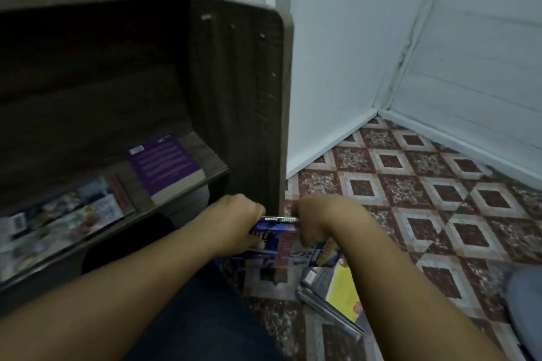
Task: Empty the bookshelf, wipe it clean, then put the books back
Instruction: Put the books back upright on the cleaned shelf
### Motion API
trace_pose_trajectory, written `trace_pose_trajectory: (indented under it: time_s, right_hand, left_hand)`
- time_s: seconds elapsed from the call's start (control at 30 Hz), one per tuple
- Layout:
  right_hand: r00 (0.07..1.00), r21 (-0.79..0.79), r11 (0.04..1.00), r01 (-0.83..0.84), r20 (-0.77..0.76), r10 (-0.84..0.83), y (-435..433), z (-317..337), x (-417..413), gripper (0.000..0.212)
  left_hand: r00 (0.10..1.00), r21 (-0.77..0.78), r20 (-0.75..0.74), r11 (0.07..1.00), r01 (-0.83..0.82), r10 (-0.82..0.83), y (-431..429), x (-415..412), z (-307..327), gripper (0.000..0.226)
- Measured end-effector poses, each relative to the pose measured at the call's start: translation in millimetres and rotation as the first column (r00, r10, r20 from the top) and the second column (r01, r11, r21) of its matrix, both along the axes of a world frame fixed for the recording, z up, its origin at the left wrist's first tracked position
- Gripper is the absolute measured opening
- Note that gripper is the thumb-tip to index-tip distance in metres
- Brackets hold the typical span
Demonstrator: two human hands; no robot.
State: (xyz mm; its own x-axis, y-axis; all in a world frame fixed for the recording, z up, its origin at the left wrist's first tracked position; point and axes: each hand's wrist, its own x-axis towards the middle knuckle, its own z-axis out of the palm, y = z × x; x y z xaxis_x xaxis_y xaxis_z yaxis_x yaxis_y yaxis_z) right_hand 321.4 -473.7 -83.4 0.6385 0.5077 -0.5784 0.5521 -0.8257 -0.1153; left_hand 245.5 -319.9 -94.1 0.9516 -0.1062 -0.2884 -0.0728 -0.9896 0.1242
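I'm looking down at a floor of red-brown and cream diamond tiles, which meets white walls in a corner out at two o'clock. A dark wooden bookshelf fills the view from nine round to twelve, its side panel standing upright just beyond my hands. On the lower shelf board a purple book lies flat at about nine o'clock. Left of it, near the frame edge, some glossy magazines lie flat too, and they are blurred. At six o'clock both hands meet on a blue book. It is held low over the floor, just in front of the foot of the side panel, with its printed spine turned up. The left hand has its fingers curled round the book's left end and the right hand clasps the right end. The fingertips are tucked out of sight, so I cannot say how far they wrap. Under and beside the right wrist, at five o'clock, a loose pile of books lies on the tiles, one showing a yellow cover. Dark trousers show between my forearms. A grey rounded shape sits at the four o'clock edge, perhaps fabric, and the frame is too soft to tell.
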Motion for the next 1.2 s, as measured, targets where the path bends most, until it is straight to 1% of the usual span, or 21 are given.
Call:
trace_pose_trajectory:
  time_s: [0.07,0.1,0.17,0.23,0.33,0.43,0.5,0.6,0.67,0.73,0.77,0.83,0.87,0.9,0.97,1.0,1.07,1.13,1.2]
  right_hand:
    - [0.996,-0.007,0.999,-0.035,0.087,0.035,22,12,-11,0.046]
    - [0.989,0.004,0.998,-0.063,0.134,0.062,37,17,-19,0.047]
    - [0.966,0.057,0.992,-0.117,0.237,0.100,60,25,-32,0.042]
    - [0.927,0.106,0.974,-0.200,0.342,0.153,89,36,-46,0.033]
    - [0.882,0.183,0.938,-0.295,0.430,0.194,129,47,-61,0.021]
    - [0.793,0.239,0.866,-0.439,0.556,0.249,173,51,-73,0.023]
    - [0.720,0.241,0.820,-0.519,0.640,0.268,203,52,-81,0.029]
    - [0.635,0.241,0.771,-0.589,0.728,0.258,242,49,-89,0.038]
    - [0.596,0.258,0.732,-0.630,0.765,0.243,268,37,-90,0.037]
    - [0.571,0.280,0.680,-0.677,0.783,0.246,288,18,-91,0.036]
    - [0.558,0.273,0.668,-0.693,0.790,0.255,299,7,-92,0.039]
    - [0.552,0.310,0.620,-0.721,0.798,0.242,315,-10,-90,0.048]
    - [0.553,0.326,0.596,-0.734,0.797,0.244,320,-19,-88,0.051]
    - [0.573,0.322,0.605,-0.728,0.770,0.280,325,-26,-88,0.053]
    - [0.598,0.238,0.672,-0.701,0.710,0.373,331,-42,-88,0.058]
    - [0.614,0.203,0.695,-0.690,0.672,0.414,333,-52,-88,0.059]
    - [0.654,0.155,0.729,-0.667,0.589,0.474,331,-67,-86,0.062]
    - [0.721,0.167,0.754,-0.635,0.478,0.502,328,-79,-85,0.070]
    - [0.764,0.193,0.767,-0.612,0.398,0.509,326,-83,-80,0.079]
  left_hand:
    - [0.997,0.008,0.048,0.998,-0.055,0.054,24,-22,8,0.021]
    - [0.993,0.017,0.071,0.995,-0.095,0.094,39,-35,12,0.022]
    - [0.980,0.028,0.119,0.986,-0.161,0.157,63,-54,16,0.027]
    - [0.958,0.043,0.175,0.970,-0.239,0.228,91,-77,22,0.031]
    - [0.915,0.074,0.247,0.936,-0.345,0.318,128,-105,33,0.034]
    - [0.855,0.116,0.321,0.879,-0.462,0.407,169,-130,45,0.032]
    - [0.801,0.109,0.385,0.839,-0.533,0.459,193,-145,50,0.027]
    - [0.744,0.166,0.458,0.776,-0.609,0.486,219,-157,46,0.024]
    - [0.696,0.196,0.523,0.725,-0.660,0.492,237,-163,38,0.023]
    - [0.691,0.264,0.569,0.696,-0.668,0.447,253,-167,25,0.024]
    - [0.682,0.286,0.611,0.691,-0.664,0.403,264,-170,15,0.028]
    - [0.640,0.305,0.693,0.670,-0.677,0.331,278,-172,-3,0.042]
    - [0.641,0.313,0.677,0.647,-0.696,0.362,279,-172,-11,0.051]
    - [0.645,0.316,0.640,0.622,-0.717,0.418,281,-171,-20,0.057]
    - [0.659,0.330,0.507,0.581,-0.744,0.556,283,-171,-41,0.058]
    - [0.661,0.317,0.469,0.587,-0.745,0.586,282,-173,-52,0.056]
    - [0.666,0.258,0.447,0.626,-0.736,0.598,280,-176,-73,0.054]
    - [0.682,0.222,0.327,0.649,-0.728,0.654,280,-176,-87,0.055]
    - [0.673,0.178,0.271,0.651,-0.738,0.689,280,-174,-89,0.055]
